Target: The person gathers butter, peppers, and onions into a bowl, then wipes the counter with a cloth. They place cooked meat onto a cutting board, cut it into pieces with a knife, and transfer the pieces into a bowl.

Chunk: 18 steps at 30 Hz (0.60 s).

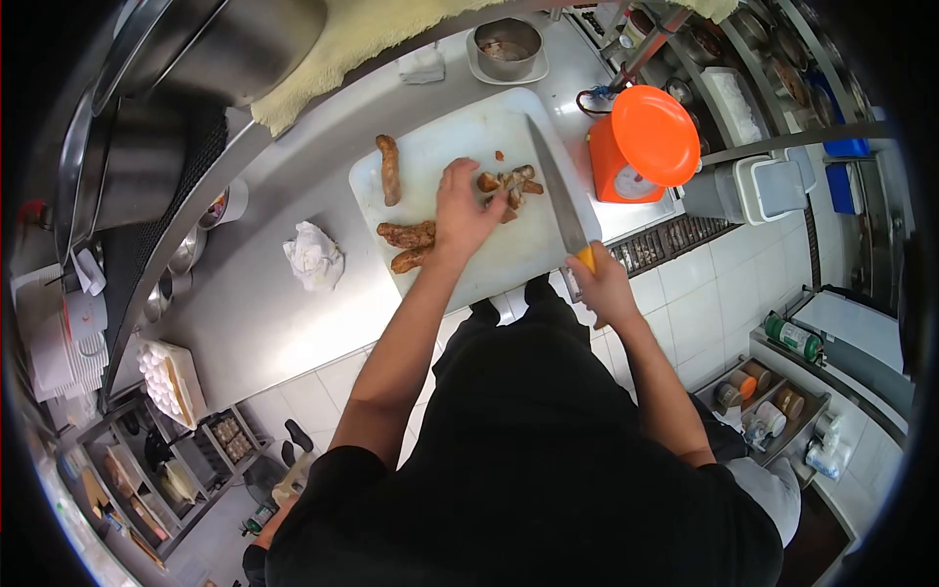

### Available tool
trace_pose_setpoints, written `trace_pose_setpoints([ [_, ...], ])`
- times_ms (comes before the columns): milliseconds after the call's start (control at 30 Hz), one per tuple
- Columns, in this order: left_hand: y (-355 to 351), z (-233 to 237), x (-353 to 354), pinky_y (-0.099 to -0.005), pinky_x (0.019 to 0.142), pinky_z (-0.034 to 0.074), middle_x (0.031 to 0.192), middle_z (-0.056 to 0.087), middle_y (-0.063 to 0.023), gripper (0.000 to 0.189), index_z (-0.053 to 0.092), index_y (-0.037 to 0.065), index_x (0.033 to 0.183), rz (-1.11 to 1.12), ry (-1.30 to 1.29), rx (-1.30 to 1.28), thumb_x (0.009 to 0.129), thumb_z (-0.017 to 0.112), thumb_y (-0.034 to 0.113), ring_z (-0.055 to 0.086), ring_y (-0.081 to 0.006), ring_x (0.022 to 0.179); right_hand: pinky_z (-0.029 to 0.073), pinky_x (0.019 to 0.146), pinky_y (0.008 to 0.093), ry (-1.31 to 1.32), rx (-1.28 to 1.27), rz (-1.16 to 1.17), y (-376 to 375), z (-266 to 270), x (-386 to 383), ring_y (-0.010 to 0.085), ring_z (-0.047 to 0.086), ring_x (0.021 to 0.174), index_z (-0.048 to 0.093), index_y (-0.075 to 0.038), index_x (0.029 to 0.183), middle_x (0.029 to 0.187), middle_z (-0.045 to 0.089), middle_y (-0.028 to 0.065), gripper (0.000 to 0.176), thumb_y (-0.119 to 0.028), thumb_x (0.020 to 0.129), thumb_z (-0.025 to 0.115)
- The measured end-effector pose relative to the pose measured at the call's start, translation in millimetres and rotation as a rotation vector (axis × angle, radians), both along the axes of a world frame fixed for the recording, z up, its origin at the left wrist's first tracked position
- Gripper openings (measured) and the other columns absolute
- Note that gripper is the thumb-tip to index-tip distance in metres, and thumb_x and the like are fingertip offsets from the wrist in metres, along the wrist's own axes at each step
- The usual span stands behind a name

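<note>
My right hand [603, 284] is closed round the yellow handle of a large knife [558, 186], whose blade lies over the right side of a white cutting board [440, 147]. Over the middle of the board is my left hand [469, 210], fingers bent and thumb apart, beside cut meat pieces [515, 186]. Whether its fingertips touch a piece is hard to tell. One long browned meat strip [389, 169] lies at the board's upper left. More browned meat [406, 235] rests left of my left wrist.
An orange scale [631, 147] stands right of the board, and a metal pot [506, 49] behind it. A crumpled white cloth [314, 256] lies on the steel counter [254, 333]. An egg tray [168, 382] is at lower left. Another person's arm [272, 528] shows below.
</note>
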<state>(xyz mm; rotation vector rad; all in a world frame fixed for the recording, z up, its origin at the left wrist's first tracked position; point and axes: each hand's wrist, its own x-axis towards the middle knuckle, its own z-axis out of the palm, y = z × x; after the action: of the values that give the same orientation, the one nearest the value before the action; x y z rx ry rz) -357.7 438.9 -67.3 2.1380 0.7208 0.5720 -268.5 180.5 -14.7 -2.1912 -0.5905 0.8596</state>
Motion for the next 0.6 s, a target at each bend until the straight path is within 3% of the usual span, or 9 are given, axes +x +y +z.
trace_pose_setpoints([
  [100, -21, 3, 17, -0.0510, 0.116, 0.039, 0.153, 0.042, -0.0247, 0.074, 0.052, 0.006, 0.145, -0.071, -0.037, 0.032, 0.083, 0.082, 0.031, 0.040, -0.0447, 0.143, 0.046, 0.042, 0.0334, 0.234, -0.019, -0.118, -25, -18, 0, 0.0159, 0.058, 0.046, 0.052, -0.003, 0.101, 0.065, 0.059, 0.0062, 0.032, -0.029, 0.102, 0.070],
  [133, -26, 3, 20, -0.0507, 0.116, 0.040, 0.152, 0.044, -0.0243, 0.074, 0.053, 0.006, 0.145, -0.077, -0.021, 0.083, 0.082, 0.084, 0.032, 0.042, -0.0443, 0.142, 0.044, 0.040, 0.0308, 0.280, -0.014, -0.124, -28, -21, -5, 0.0117, 0.055, 0.044, 0.052, -0.003, 0.101, 0.064, 0.057, 0.0041, 0.032, -0.029, 0.102, 0.070],
  [333, -39, -7, 38, -0.0500, 0.113, 0.041, 0.143, 0.052, -0.0201, 0.070, 0.064, 0.010, 0.138, -0.087, -0.017, 0.363, 0.079, 0.087, 0.040, 0.049, -0.0417, 0.135, 0.045, 0.041, 0.0329, 0.350, -0.033, -0.013, -4, -26, -31, 0.0153, 0.058, 0.044, 0.050, -0.005, 0.098, 0.060, 0.058, 0.0042, 0.031, -0.030, 0.103, 0.069],
  [433, -38, -23, 42, -0.0503, 0.109, 0.044, 0.133, 0.057, -0.0170, 0.052, 0.068, 0.011, 0.129, -0.018, -0.101, 0.272, 0.081, 0.082, 0.027, 0.053, -0.0399, 0.126, 0.046, 0.041, 0.0344, 0.343, 0.022, 0.014, 14, -33, -43, 0.0170, 0.059, 0.044, 0.048, -0.005, 0.099, 0.060, 0.059, 0.0066, 0.033, -0.030, 0.103, 0.069],
  [600, -33, -33, 51, -0.0482, 0.098, 0.050, 0.122, 0.061, -0.0150, 0.040, 0.070, 0.011, 0.119, 0.178, -0.228, 0.140, 0.080, 0.076, 0.010, 0.057, -0.0374, 0.115, 0.047, 0.041, 0.0349, 0.354, 0.055, 0.078, 32, -33, -40, 0.0175, 0.060, 0.044, 0.046, -0.003, 0.100, 0.061, 0.060, 0.0083, 0.031, -0.027, 0.104, 0.066],
])
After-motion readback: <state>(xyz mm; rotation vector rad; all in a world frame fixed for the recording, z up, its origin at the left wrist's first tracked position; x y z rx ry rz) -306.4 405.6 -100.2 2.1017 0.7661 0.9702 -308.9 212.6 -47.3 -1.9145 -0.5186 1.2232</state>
